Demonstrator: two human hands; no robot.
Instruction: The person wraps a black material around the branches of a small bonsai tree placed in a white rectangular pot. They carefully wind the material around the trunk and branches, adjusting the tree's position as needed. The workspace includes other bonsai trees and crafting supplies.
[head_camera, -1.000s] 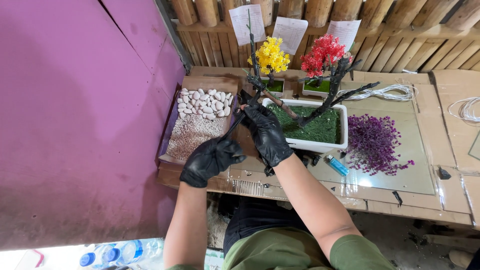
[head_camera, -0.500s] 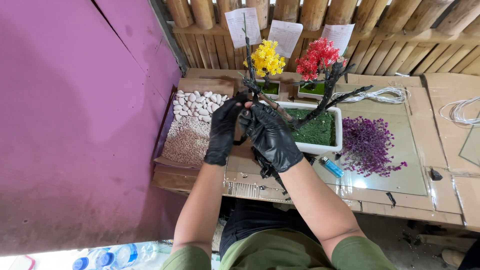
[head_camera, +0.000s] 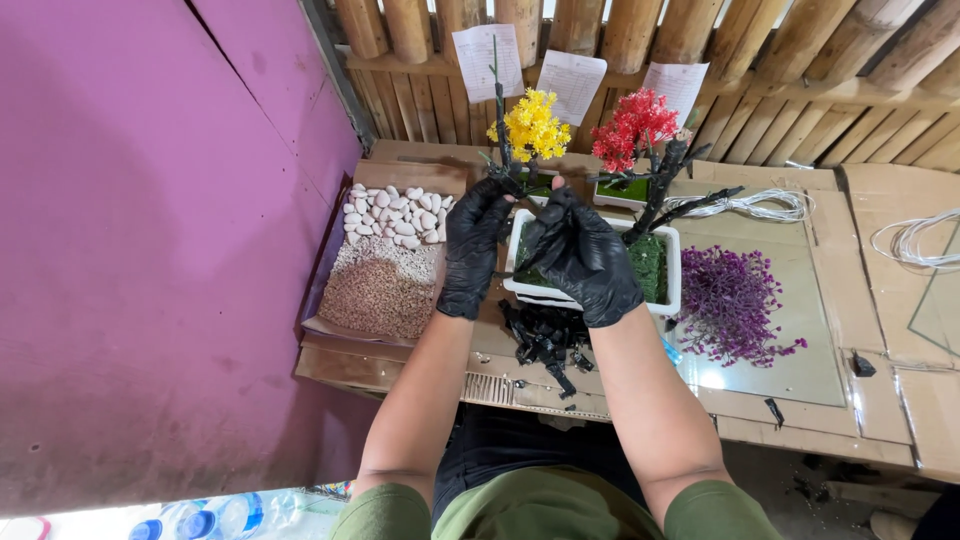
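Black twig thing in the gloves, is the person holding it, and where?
Yes. Both gloved hands hold the black branch over the white pot: left hand near its upper end, right hand lower down.

Brightness: even, soft daylight; colours read clearly, nothing is dim.
Light source: cannot tell exactly; the strongest brightness sits at the bottom left corner, which is blown out to white.
Glare: the glass sheet (head_camera: 800, 350) on the table (head_camera: 880, 420) mirrors a pale patch of light near its front edge.
Shadows: weak and short; a darker zone lies under the table edge and around the person's lap.
Dark detail: the black gloves on the left hand (head_camera: 472, 240) and right hand (head_camera: 588, 258) lose surface detail.
Sharpness: centre is crisp; no motion blur.
Distortion: wide-angle bending; the purple wall (head_camera: 140, 250) and bamboo fence (head_camera: 800, 60) lean outward toward the edges.
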